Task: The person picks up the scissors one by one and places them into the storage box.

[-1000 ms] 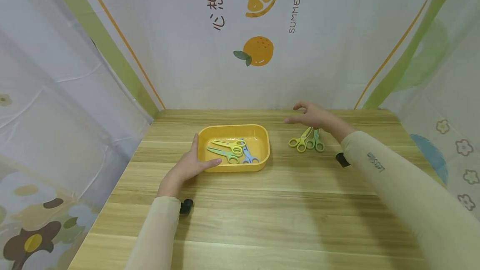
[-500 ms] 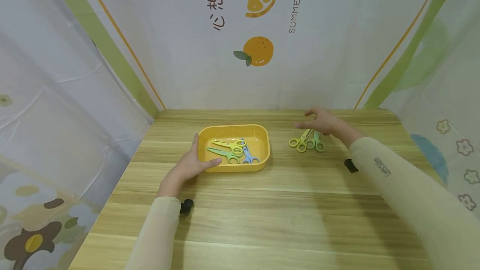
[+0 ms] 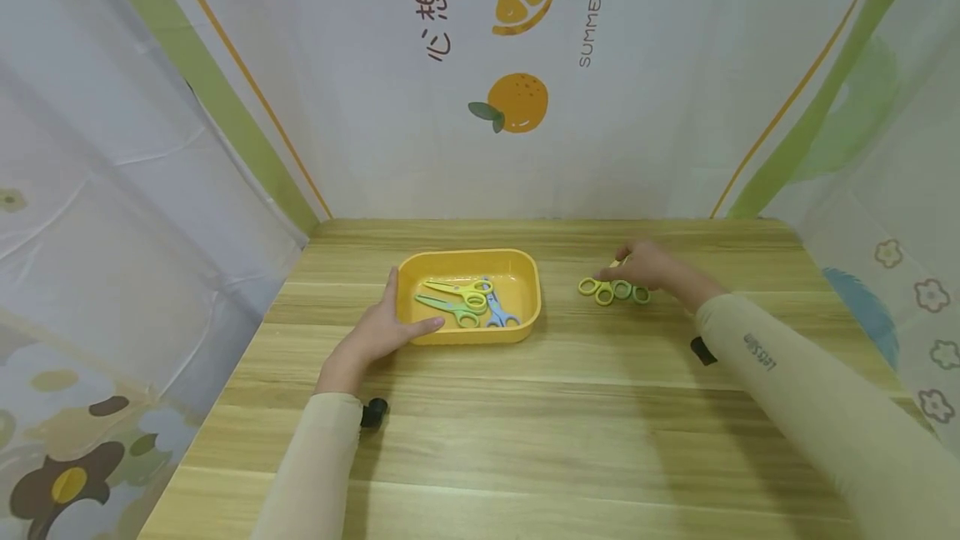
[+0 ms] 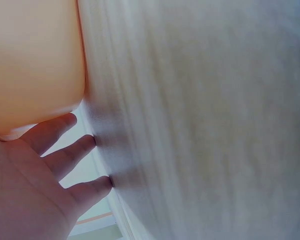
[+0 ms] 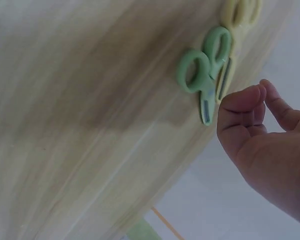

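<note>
Along the left end of the yellow plastic tray (image 3: 468, 337), my left hand (image 3: 378, 327) holds it, thumb over the front rim and fingers outside the wall. Inside lie yellow scissors (image 3: 477, 301), green scissors (image 3: 450, 307) and blue scissors (image 3: 495, 307). To the right, my right hand (image 3: 641, 265) hovers low over two more pairs, yellow scissors (image 3: 603, 294) and green scissors (image 3: 640, 294), its thumb overlapping the yellow pair. In the right wrist view several fingers bend close beside the blade tips of the green scissors (image 5: 207, 85), gripping nothing. The hand hides the blades in the head view.
Everything stands on a wood-grain table (image 3: 525, 440). A white printed curtain (image 3: 645, 140) hangs at its back edge, with further curtains to the left and right. A black wrist camera (image 3: 373, 412) sits on the left wrist, another (image 3: 702, 350) on the right.
My right hand has moved right and down from above the table's back edge onto the two loose pairs of scissors. The left hand and tray have stayed put.
</note>
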A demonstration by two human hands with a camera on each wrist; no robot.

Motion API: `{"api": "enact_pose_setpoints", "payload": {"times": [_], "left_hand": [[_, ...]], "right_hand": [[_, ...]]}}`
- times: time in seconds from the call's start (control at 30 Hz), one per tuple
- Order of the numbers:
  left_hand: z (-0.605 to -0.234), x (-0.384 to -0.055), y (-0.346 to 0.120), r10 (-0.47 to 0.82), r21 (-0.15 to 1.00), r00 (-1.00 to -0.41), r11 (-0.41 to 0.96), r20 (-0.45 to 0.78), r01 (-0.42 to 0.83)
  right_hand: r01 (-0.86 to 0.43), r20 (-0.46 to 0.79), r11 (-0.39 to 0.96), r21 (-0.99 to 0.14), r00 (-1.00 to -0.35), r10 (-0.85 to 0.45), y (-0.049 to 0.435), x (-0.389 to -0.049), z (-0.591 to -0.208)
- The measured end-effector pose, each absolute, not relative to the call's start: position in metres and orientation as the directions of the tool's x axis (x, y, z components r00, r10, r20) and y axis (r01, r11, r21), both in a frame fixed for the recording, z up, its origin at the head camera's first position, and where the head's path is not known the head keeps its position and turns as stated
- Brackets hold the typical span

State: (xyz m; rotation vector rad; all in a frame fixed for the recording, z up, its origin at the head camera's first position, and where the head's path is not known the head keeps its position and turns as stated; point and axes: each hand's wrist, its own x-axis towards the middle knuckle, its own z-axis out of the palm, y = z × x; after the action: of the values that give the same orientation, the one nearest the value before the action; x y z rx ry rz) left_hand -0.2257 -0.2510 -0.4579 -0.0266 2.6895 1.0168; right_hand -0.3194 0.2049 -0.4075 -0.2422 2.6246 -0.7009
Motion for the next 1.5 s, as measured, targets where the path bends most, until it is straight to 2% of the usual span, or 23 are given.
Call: {"api": "enact_pose_setpoints", "payload": {"times": [0.1,0.3,0.53,0.77,1.23,1.5], "left_hand": [[-0.458,-0.226,-0.251,0.076,0.646,-0.966,0.756,-0.249,-0.107],[-0.456,-0.226,-0.251,0.072,0.645,-0.967,0.756,-0.246,-0.108],[-0.457,-0.224,-0.251,0.071,0.659,-0.966,0.743,-0.250,-0.116],[-0.454,-0.225,-0.248,0.070,0.666,-0.972,0.739,-0.225,-0.101],[-0.462,-0.220,-0.250,0.065,0.663,-0.974,0.742,-0.218,-0.099],[-0.462,-0.221,-0.249,0.066,0.658,-0.975,0.747,-0.214,-0.094]], "right_hand": [[-0.107,-0.317,0.896,-0.431,-0.911,-0.262,0.202,-0.317,-0.415],[-0.205,-0.247,0.904,-0.376,-0.918,-0.311,0.193,-0.312,-0.429],[-0.185,-0.232,0.910,-0.372,-0.930,-0.284,0.191,-0.307,-0.439],[-0.252,-0.171,0.925,-0.283,-0.936,-0.307,0.194,-0.310,-0.440],[-0.192,-0.207,0.903,-0.384,-0.935,-0.287,0.196,-0.305,-0.452],[-0.186,-0.228,0.895,-0.405,-0.928,-0.296,0.193,-0.303,-0.448]]}}
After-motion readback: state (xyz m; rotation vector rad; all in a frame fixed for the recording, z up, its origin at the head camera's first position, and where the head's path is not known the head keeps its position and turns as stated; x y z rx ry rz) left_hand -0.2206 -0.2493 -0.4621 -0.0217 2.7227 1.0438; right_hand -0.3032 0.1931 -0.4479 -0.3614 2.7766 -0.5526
